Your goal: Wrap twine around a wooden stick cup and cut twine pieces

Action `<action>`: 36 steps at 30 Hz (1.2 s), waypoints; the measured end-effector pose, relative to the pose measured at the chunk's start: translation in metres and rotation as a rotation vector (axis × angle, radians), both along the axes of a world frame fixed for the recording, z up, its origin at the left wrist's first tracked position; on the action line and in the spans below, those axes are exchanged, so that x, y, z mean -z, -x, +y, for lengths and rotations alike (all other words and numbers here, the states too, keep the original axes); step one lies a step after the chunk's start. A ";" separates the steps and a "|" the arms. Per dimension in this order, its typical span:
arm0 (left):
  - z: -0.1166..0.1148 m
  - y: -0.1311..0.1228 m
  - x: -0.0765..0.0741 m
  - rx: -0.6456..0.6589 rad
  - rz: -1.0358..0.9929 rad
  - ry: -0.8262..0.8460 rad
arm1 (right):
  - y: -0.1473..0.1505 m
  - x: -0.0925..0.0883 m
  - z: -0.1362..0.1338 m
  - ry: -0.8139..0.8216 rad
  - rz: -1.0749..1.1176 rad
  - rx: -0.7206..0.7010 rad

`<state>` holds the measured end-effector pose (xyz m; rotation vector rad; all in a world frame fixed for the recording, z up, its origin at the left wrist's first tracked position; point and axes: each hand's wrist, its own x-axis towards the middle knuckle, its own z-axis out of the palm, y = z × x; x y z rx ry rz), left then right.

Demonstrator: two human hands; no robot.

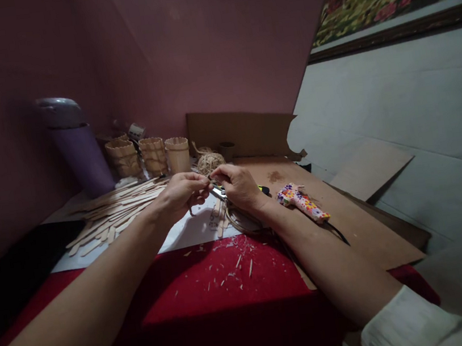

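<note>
My left hand (188, 191) and my right hand (236, 185) meet over the white sheet, fingertips pinched close together. Between them is a piece of twine (210, 180), mostly hidden by the fingers; a short brown end hangs below my left hand. Just behind stands a ball of twine (211, 161). Under my hands lie scissors (219, 192), partly covered by my right hand. A few loose wooden sticks (220, 217) rest on the sheet below. Right of my right hand, a flower-patterned glue gun (303, 202) lies on the brown board.
Many flat wooden sticks (119, 208) are heaped at left. Behind them stand stick-covered cups (153, 155) and a tall purple container (82, 156). Shavings litter the red cloth (213, 290) in front. The brown board (364, 234) spans the right; a cardboard piece (242, 131) stands behind.
</note>
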<state>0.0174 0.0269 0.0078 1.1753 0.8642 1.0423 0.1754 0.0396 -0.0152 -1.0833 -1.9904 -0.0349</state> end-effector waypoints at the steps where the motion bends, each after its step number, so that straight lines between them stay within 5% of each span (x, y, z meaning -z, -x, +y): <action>1: 0.000 0.000 0.000 0.027 -0.019 0.005 | -0.001 0.001 0.001 -0.002 0.007 -0.001; 8: 0.001 0.004 -0.003 0.187 -0.144 0.161 | -0.001 0.004 0.002 0.007 0.002 -0.104; 20: 0.008 0.004 0.003 0.001 -0.092 0.127 | 0.001 -0.004 -0.008 -0.210 -0.132 0.026; 29: 0.006 0.003 0.001 0.078 -0.138 0.183 | -0.001 -0.005 -0.009 -0.325 -0.220 0.087; 36: 0.004 0.003 0.000 0.104 -0.158 0.205 | 0.000 -0.004 -0.006 -0.246 -0.262 0.077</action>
